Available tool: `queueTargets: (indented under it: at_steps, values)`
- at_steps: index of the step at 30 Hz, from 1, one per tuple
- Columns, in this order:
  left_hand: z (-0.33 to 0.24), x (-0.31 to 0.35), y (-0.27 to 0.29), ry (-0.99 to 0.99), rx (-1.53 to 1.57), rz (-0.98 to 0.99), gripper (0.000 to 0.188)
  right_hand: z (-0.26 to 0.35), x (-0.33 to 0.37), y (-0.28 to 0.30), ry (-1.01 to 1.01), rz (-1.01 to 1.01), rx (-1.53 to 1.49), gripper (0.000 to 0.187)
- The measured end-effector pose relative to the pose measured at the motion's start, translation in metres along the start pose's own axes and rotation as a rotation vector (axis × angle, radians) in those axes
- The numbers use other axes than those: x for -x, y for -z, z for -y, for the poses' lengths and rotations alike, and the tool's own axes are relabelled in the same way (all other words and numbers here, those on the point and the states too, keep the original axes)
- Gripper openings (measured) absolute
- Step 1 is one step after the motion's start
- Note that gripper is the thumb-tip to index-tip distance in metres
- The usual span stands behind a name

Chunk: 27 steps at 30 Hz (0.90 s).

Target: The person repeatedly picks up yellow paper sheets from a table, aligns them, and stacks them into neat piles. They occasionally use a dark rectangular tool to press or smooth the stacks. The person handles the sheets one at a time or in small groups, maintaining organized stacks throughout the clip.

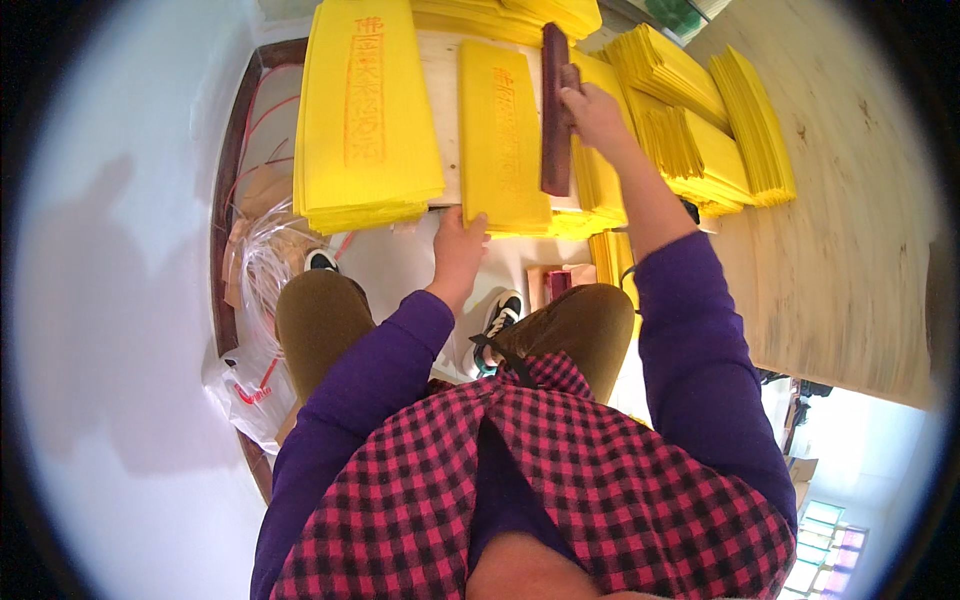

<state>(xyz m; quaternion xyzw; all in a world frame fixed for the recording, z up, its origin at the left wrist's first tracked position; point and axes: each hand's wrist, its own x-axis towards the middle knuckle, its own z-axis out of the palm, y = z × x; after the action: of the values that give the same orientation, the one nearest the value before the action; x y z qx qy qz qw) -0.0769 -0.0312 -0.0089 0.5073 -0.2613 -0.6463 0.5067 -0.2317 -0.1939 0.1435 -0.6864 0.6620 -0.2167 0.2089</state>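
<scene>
A pale wooden worktop (449,120) shows as a narrow strip between long stacks of yellow paper at the far side of the scene. On its left lies a thick stack with red printed characters (330,110); beside that, to the right, is a narrower printed yellow stack (485,150). The left hand (460,250) is partly curled at the near edge of the narrower stack, touching it; whether it pinches any sheets, I cannot tell. The right hand (597,115) is closed around a long dark red bar (555,140), which stands out over the right side of that same stack. Further right, more folded yellow bundles (700,145) lie in overlapping piles beside a broad, light plywood surface (840,230) with knots in its grain. A white wall (110,240), carrying a soft shadow, fills the left side, with a dark brown edging (228,200) in front of it. Just inside that edging are tangled clear plastic strands (265,265) and, nearer, a white plastic bag (245,400). At the near right, a bright window (820,545) lights the room.
</scene>
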Motion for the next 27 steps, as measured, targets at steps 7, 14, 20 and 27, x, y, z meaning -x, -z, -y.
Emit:
queueTargets:
  at_steps: [7, 14, 20, 27]
  values:
    - [0.014, 0.003, 0.005, -0.326, -0.232, -0.169, 0.031, -0.011, 0.074, 0.096, 0.275, -0.241, 0.216, 0.041]
    - [0.008, 0.009, 0.011, -0.480, -0.430, -0.169, 0.031, -0.082, 0.185, 0.128, 0.082, -0.236, 0.280, 0.029]
    - [0.009, 0.000, 0.011, -0.465, -0.432, -0.211, 0.025, -0.173, 0.284, 0.097, -0.125, -0.191, 0.341, 0.027]
    - [0.012, -0.016, 0.013, -0.476, -0.439, -0.254, 0.026, -0.286, 0.359, 0.029, -0.291, 0.069, 0.388, 0.035]
